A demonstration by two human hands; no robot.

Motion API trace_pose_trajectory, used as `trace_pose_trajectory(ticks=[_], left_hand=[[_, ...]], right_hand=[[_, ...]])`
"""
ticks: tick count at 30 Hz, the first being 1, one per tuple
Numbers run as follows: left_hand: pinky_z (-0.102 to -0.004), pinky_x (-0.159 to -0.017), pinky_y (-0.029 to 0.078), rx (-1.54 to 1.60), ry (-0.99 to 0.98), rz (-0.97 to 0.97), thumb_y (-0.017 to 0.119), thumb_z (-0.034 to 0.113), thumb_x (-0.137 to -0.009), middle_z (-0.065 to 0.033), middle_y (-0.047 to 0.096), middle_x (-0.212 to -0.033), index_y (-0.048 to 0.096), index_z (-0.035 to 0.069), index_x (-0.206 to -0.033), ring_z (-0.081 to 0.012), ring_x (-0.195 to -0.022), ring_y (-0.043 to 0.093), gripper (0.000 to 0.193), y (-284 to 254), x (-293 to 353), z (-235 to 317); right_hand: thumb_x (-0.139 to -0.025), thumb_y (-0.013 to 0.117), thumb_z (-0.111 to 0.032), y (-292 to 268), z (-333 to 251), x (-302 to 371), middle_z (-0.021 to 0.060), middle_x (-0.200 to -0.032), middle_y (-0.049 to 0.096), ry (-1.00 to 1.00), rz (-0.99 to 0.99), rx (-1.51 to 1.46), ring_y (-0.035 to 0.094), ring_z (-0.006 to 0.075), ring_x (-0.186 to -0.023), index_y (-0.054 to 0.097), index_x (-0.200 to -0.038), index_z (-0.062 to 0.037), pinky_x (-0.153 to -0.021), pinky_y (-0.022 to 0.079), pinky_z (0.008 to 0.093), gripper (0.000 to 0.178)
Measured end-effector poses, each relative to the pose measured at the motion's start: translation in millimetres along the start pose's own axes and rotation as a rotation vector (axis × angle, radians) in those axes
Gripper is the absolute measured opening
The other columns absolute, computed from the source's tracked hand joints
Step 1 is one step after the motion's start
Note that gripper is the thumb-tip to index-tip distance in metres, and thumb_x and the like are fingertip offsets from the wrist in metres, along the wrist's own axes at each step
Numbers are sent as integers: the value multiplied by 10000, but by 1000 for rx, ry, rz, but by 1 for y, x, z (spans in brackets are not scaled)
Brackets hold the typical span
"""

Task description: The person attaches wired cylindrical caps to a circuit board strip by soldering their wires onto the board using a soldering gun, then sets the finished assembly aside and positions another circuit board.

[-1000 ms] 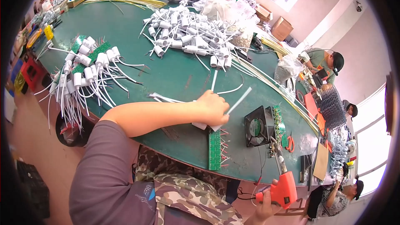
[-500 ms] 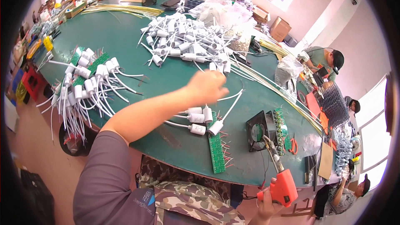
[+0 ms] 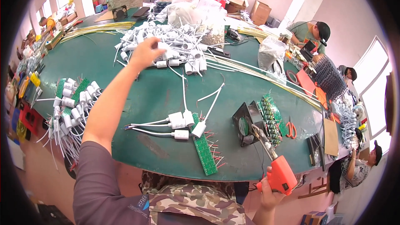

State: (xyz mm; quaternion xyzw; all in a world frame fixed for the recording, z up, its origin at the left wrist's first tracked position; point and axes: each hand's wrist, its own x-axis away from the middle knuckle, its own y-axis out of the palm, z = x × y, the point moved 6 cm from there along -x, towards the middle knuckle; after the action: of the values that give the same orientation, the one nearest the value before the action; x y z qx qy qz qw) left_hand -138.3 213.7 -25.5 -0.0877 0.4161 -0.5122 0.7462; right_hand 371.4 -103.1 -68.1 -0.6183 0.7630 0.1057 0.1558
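Observation:
My left hand [image 3: 146, 53] reaches over the near left part of a heap of white cylindrical lamp holders with cable tails [image 3: 196, 54]. Its thumb and fingers are apart, and nothing shows between them. Closed round the handle of a red soldering gun [image 3: 282, 176], my right hand [image 3: 270, 196] is at the table's near edge. The gun's metal tip points up and left, in front of a black fan [image 3: 243, 126]. Mid-table lies a green circuit board strip [image 3: 205, 155] with red wires along one side. Several white lamp holders [image 3: 176, 121] rest at its upper end.
At left, more lamp holders [image 3: 68, 102] lie bunched with green boards. Another board panel [image 3: 273, 114] and orange scissors [image 3: 291, 130] lie right of the fan. Long thin rods [image 3: 258, 75] run across the table. A person in a dark cap [image 3: 310, 33] works at the far right.
My left hand has moved left and farther out, over the heap, its fingers now spread. Another lamp holder stands upright near the board strip. My view has shifted; the soldering gun stays in my right hand.

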Motion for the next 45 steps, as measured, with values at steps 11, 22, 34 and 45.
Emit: trace_pose_trajectory(ticks=[11, 22, 34, 45], left_hand=[[-251, -627, 518, 128, 670, 52, 771, -2, -776, -75, 563, -954, 591, 58, -955, -148, -722, 594, 261, -76, 145, 200], [-290, -631, 505, 357, 384, -228, 740, 8, -805, -80, 542, -983, 607, 50, -952, -196, -777, 573, 203, 7, 250, 208], [-288, -781, 536, 469, 281, -341, 686, -44, -843, -108, 558, -1089, 610, 29, -1021, -209, -940, 593, 207, 61, 285, 189], [-340, -743, 508, 607, 175, -512, 688, -4, -822, -98, 601, -996, 596, 33, -966, -238, -895, 611, 174, 72, 298, 220]], right_hand=[[-817, 636, 83, 12, 2, 12, 168, -1165, 644, -68, -148, -74, 615, 145, -850, 560, -1230, 56, -736, 516, 284, 421], [-966, 554, -151, 27, 6, 28, 217, -1182, 638, 116, -261, -213, 636, 167, -797, 546, -1237, 59, -708, 524, 303, 343], [-962, 588, -144, 33, 21, 34, 185, -1143, 657, 137, -308, -342, 650, 170, -866, 580, -1220, 42, -735, 536, 295, 318], [-836, 664, 78, 97, 32, 14, 94, -1125, 635, 79, -325, -325, 626, 174, -1031, 563, -1224, 4, -904, 507, 326, 408]])
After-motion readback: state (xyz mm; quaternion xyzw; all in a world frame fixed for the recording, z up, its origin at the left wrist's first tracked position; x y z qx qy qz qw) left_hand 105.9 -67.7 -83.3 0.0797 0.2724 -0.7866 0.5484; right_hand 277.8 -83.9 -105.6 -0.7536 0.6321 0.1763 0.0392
